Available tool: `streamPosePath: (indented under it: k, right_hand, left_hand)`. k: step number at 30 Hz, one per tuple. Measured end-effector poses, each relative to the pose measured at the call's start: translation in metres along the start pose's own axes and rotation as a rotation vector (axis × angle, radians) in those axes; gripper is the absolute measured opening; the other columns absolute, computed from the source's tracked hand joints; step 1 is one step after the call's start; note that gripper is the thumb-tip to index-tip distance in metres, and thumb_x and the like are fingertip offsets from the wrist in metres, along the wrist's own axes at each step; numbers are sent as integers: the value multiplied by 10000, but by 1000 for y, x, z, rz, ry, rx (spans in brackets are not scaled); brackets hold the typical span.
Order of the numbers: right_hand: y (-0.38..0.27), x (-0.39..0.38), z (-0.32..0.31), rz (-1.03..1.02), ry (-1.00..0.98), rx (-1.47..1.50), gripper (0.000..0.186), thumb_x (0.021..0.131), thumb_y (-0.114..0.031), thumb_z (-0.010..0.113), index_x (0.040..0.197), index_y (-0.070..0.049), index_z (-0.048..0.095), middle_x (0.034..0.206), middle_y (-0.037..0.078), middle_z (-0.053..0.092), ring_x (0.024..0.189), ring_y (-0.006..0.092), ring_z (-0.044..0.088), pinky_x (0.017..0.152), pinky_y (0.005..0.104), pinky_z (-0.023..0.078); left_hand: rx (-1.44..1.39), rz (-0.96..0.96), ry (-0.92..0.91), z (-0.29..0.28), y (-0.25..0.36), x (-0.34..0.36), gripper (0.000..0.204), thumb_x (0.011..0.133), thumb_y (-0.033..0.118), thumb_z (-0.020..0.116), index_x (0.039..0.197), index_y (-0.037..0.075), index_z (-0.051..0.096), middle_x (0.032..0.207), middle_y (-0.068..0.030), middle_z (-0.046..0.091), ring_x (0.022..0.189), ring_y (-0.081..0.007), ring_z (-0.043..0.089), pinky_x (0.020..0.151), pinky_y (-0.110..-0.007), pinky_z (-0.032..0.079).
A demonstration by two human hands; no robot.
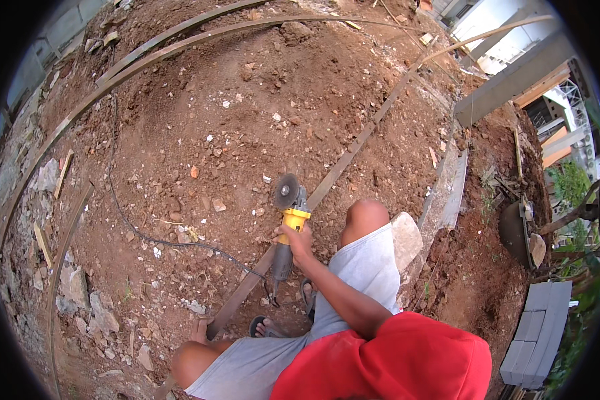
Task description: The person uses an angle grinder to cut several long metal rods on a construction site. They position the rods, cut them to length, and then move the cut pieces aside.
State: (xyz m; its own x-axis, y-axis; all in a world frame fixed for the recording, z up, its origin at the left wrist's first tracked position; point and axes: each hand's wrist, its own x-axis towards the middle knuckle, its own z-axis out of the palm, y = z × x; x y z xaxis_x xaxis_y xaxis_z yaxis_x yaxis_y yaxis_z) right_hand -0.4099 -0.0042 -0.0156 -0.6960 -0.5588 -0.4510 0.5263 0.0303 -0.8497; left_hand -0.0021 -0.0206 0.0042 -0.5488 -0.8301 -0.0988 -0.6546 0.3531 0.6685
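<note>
My right hand [298, 241] grips a yellow and dark-grey angle grinder [295, 217], held just above a long, narrow strip [345, 160] of wood or metal that runs diagonally across the soil. The grinder's round disc [286, 190] faces up toward the camera, and a black cord [180, 243] trails from its lower end to the left. Low at the left, beside my bare knee, my left hand [201, 329] is closed on the near part of the strip, partly hidden by my leg. I am squatting in sandals over the strip.
Other long strips [150, 60] lie across the rubble-strewn soil [187, 133]. A pale stone slab [407, 243] is beside my right knee. At the right are a grey concrete post [490, 93], a dark wheelbarrow or bucket [513, 233], stacked grey blocks [530, 330] and plants.
</note>
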Motion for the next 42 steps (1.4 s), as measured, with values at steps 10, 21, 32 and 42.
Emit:
streamPosePath:
  k: [10,21,32,42]
  right_hand:
    - [-37,-25,-23,32,21,-82,403,815,-33,738,1151,-36,516,892,96,675,671,225,715,622,375,618]
    - [-73,-51,-37,-85,-11,-153,367,841,-33,698,1163,-8,523,883,110,679,699,238,723,662,379,622]
    - [-80,-44,-39,-106,-16,-170,273,819,-37,699,1062,14,587,851,108,683,718,236,723,688,387,622]
    - [-94,-47,-36,-71,-39,-50,359,823,3,678,1153,17,536,893,134,680,721,251,724,632,404,635]
  left_hand:
    - [27,-40,91,59,-30,-21,482,659,120,895,1059,88,629,1034,-169,589,858,-435,653,719,-541,541]
    - [-135,-6,-217,23,-14,-7,512,590,124,925,1011,25,651,915,-169,634,834,-395,683,703,-455,564]
    - [-164,-66,-121,-10,23,-17,470,548,52,894,941,39,637,915,-149,599,839,-405,652,671,-480,526]
    - [-94,-84,-65,-85,98,21,413,564,2,828,926,36,634,863,-142,574,735,-361,613,643,-447,491]
